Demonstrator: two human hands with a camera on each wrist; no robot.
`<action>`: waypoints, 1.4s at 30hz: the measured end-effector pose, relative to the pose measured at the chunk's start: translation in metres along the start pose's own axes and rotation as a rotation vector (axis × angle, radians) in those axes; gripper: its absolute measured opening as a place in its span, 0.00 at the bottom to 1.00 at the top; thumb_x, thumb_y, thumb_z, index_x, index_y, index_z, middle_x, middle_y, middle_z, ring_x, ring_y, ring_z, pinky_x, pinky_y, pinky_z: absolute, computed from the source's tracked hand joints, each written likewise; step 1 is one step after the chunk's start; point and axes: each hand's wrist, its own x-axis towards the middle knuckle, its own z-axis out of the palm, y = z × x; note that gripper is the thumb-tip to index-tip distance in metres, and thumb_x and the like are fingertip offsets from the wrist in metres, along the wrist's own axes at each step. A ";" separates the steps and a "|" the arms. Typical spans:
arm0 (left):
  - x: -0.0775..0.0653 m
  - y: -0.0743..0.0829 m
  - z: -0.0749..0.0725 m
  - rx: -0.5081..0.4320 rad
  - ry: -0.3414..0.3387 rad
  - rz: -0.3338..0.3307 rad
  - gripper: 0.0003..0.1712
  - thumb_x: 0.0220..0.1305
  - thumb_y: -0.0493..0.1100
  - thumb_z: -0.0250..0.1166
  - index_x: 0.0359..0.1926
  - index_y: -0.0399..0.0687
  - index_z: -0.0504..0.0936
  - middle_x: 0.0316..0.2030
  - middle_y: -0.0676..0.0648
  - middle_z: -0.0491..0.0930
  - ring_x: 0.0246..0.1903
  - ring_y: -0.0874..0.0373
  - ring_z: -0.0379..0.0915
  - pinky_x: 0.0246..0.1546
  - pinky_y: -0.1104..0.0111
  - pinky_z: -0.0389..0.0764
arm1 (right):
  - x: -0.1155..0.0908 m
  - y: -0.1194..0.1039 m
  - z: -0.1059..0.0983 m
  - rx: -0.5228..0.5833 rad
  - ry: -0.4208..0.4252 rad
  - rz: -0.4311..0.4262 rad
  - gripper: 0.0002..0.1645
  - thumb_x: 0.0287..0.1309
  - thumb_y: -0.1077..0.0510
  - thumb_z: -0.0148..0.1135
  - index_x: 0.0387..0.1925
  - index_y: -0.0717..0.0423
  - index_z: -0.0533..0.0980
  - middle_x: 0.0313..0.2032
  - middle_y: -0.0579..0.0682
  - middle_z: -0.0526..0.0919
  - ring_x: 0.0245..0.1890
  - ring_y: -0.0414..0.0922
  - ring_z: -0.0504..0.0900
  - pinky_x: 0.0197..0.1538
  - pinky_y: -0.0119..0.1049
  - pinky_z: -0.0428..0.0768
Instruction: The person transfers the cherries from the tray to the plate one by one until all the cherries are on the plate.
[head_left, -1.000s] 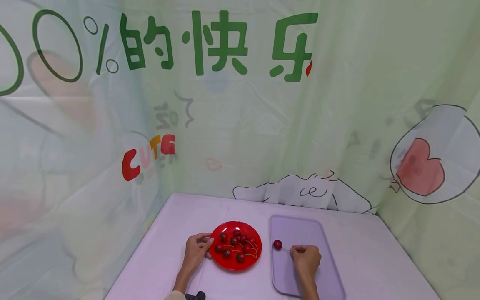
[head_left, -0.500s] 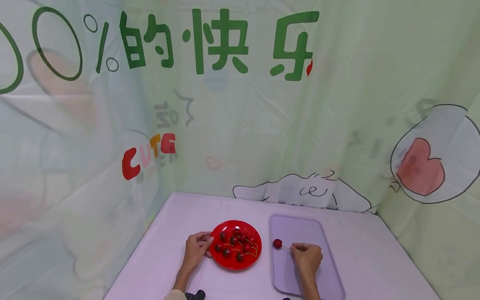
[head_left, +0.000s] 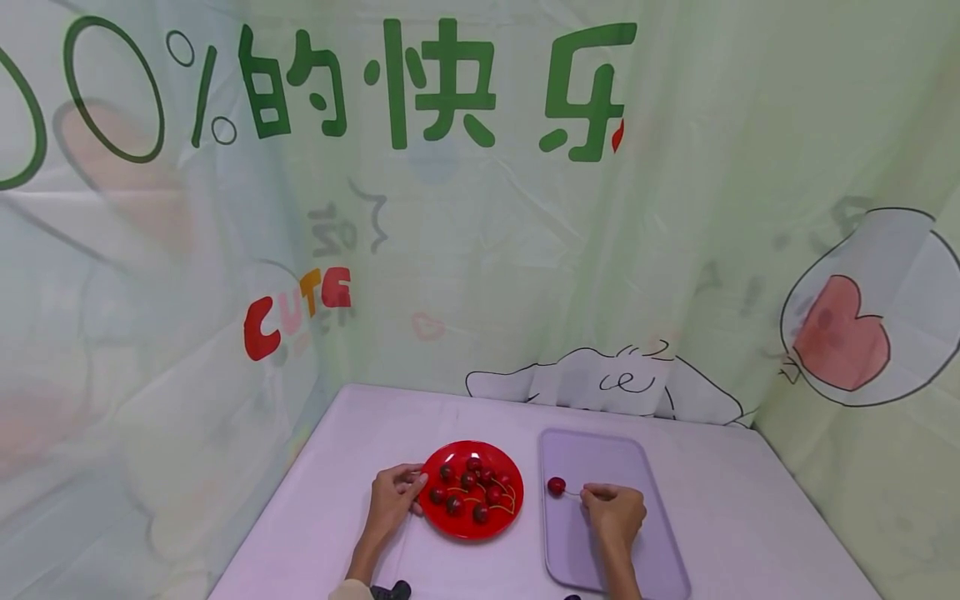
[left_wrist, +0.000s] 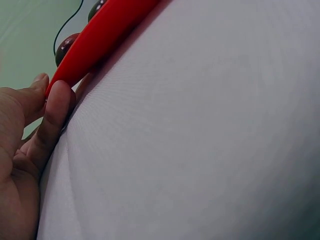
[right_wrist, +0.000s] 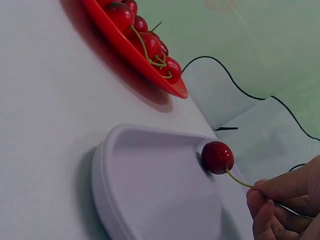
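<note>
A red plate [head_left: 471,533] bearing several dark red cherries [head_left: 453,505] lies on the table. My left hand [head_left: 392,502] pinches its left rim, thumb on top and fingers beneath, as the left wrist view also shows. To the right lies a lavender tray [head_left: 592,454]. Above it my right hand [head_left: 617,515] pinches the end of a thin green stem between thumb and forefinger. The cherry [right_wrist: 218,157] on that stem is at the tray's left side; whether it touches the tray I cannot tell.
A pale cloth covers the table [head_left: 750,517]. Printed curtains [head_left: 480,275] stand behind it and on both sides. A small black object [head_left: 393,591] shows at the bottom edge near the left wrist.
The right hand and the cherry have shifted very slightly. The left hand and the plate stay where they were.
</note>
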 end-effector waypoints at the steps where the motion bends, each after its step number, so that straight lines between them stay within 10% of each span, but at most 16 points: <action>1: 0.000 0.001 0.000 0.001 0.000 0.001 0.22 0.77 0.44 0.70 0.64 0.38 0.85 0.45 0.37 0.88 0.19 0.60 0.84 0.31 0.75 0.88 | 0.000 0.000 0.000 0.005 -0.003 -0.002 0.01 0.56 0.70 0.76 0.31 0.66 0.91 0.19 0.53 0.90 0.17 0.35 0.82 0.28 0.22 0.70; 27: -0.003 0.007 0.000 0.008 0.004 -0.022 0.22 0.77 0.44 0.70 0.64 0.37 0.85 0.44 0.38 0.88 0.20 0.59 0.83 0.31 0.76 0.88 | -0.005 -0.025 0.008 0.099 -0.094 -0.060 0.08 0.55 0.69 0.78 0.37 0.71 0.91 0.25 0.59 0.92 0.17 0.29 0.83 0.26 0.20 0.77; 42: -0.002 0.007 0.000 -0.014 0.008 -0.012 0.21 0.76 0.41 0.71 0.63 0.35 0.85 0.43 0.36 0.87 0.18 0.62 0.82 0.27 0.76 0.87 | -0.017 -0.049 0.022 0.160 -0.147 -0.069 0.07 0.59 0.70 0.76 0.38 0.72 0.90 0.31 0.65 0.92 0.25 0.45 0.90 0.29 0.22 0.82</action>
